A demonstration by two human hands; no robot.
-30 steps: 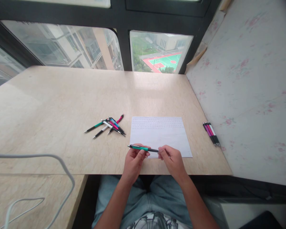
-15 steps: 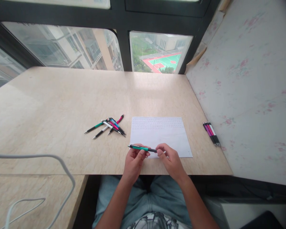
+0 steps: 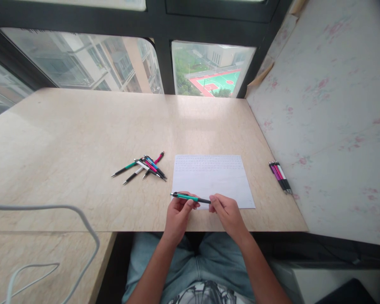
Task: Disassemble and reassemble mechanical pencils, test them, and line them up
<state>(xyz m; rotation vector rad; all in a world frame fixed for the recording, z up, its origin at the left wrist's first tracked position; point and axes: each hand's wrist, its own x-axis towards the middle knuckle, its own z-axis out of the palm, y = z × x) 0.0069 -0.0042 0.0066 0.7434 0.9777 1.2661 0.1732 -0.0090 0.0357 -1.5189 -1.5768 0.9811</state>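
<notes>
Both my hands hold a green and black pen [image 3: 187,196] level over the near edge of the table. My left hand [image 3: 178,215] pinches its green barrel. My right hand [image 3: 227,213] has its fingers closed on the pen's black right end. Just behind the pen lies a white sheet of paper [image 3: 213,178] with faint lines of writing along its top.
A loose pile of several pens [image 3: 143,166] lies on the beige table [image 3: 82,135] left of the paper. A tidy row of pens [image 3: 280,177] rests by the right wall. A grey cable [image 3: 66,236] loops over the lower left. Windows run along the back.
The pen stays in both hands almost in place. My right hand's fingers have shifted slightly on the pen's black end.
</notes>
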